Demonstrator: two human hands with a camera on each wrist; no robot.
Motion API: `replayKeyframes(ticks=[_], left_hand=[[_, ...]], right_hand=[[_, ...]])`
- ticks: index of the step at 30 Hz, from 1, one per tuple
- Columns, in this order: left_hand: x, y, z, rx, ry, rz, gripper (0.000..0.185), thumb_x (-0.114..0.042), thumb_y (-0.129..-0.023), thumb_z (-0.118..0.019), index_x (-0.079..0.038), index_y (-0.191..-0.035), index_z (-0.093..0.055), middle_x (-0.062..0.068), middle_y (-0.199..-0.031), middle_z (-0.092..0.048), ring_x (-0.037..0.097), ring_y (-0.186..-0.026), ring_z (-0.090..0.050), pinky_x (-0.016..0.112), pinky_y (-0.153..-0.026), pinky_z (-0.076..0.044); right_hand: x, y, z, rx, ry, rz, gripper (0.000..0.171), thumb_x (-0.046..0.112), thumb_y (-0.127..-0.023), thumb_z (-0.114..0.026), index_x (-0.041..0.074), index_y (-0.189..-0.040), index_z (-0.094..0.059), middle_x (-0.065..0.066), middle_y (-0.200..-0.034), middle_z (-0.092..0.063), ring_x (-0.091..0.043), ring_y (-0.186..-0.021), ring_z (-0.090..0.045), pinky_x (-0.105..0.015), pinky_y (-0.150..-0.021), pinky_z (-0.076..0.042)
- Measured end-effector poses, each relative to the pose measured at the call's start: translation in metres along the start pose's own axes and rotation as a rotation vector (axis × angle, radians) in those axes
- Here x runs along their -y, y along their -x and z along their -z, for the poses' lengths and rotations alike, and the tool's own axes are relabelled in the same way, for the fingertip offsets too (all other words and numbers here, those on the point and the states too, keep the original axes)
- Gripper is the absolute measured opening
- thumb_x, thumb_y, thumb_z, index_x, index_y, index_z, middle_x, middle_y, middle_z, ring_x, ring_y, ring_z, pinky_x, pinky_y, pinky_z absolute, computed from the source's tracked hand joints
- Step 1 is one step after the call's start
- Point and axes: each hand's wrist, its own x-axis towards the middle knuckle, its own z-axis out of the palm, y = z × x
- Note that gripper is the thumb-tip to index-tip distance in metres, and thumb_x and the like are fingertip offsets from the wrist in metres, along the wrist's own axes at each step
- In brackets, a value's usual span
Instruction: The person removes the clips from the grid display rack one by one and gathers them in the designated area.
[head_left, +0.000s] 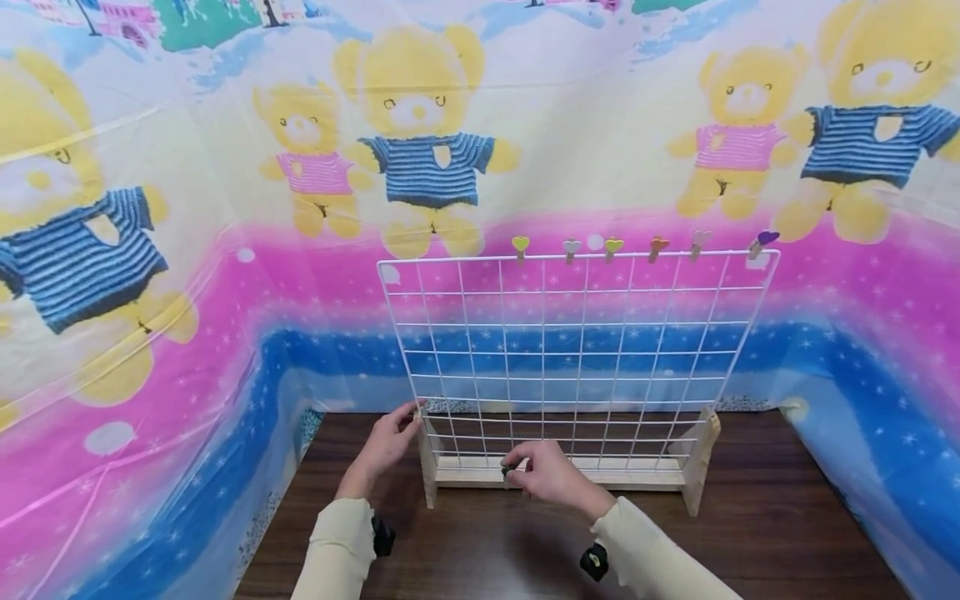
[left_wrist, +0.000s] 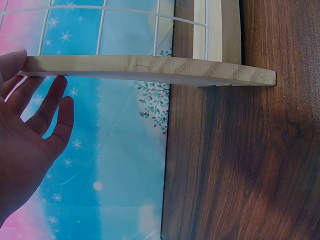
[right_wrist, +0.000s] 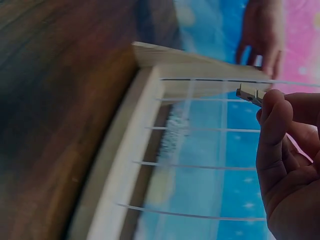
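A white wire grid [head_left: 450, 259] stands upright in a wooden stand [head_left: 562, 478]. My left hand [head_left: 390, 437] grips the upper end of the stand's left side panel [left_wrist: 150, 65]; in the left wrist view the thumb is on one face and fingertips are on the other. Between thumb and fingers, my right hand [head_left: 551, 475] pinches a small wooden clothespin [right_wrist: 249, 94], in front of the grid's lower left part. The clothespin's far end is hidden by my fingers. Along the grid's top wire sit several heart clothespins, among them a yellow one [head_left: 521, 244] and a purple one [head_left: 767, 238].
The stand rests on a dark wood-grain table [head_left: 480, 550]. Behind and beside it hangs a bear-patterned cloth [head_left: 585, 150], meeting the table's back edge. The stand's right side panel [head_left: 702, 462] rises at the grid's other end.
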Motion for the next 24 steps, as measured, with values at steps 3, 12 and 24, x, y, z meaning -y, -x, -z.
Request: replayKeyframes(ticks=[3, 12, 24], left_hand=[[0.0, 0.001, 0.0, 0.003, 0.005, 0.009, 0.039, -0.016, -0.1, -0.05, -0.015, -0.139, -0.05, 0.018, -0.126, -0.056, 0.032, -0.114, -0.052, 0.048, -0.087, -0.046], [0.0, 0.001, 0.0, 0.008, 0.007, 0.018, 0.039, -0.018, -0.1, -0.049, -0.016, -0.139, -0.049, 0.019, -0.127, -0.054, 0.033, -0.115, -0.052, 0.048, -0.086, -0.047], [0.002, 0.001, 0.0, 0.013, 0.017, -0.001, 0.04, -0.016, -0.1, -0.049, -0.012, -0.14, -0.047, 0.018, -0.124, -0.056, 0.031, -0.112, -0.053, 0.047, -0.087, -0.047]], right_hand=[[-0.013, 0.0, -0.011, 0.009, -0.023, -0.018, 0.014, 0.004, -0.085, -0.066, 0.007, -0.098, -0.071, 0.002, -0.086, -0.063, -0.011, -0.049, -0.056, -0.026, -0.046, -0.048], [-0.041, 0.001, -0.04, 0.04, -0.123, -0.047, 0.011, -0.005, -0.083, -0.064, -0.001, -0.092, -0.067, -0.004, -0.077, -0.063, -0.011, -0.048, -0.055, -0.026, -0.045, -0.048], [-0.066, 0.001, -0.064, 0.107, -0.131, -0.145, 0.012, -0.002, -0.081, -0.066, -0.002, -0.093, -0.068, 0.002, -0.07, -0.062, -0.01, -0.048, -0.054, -0.025, -0.048, -0.046]])
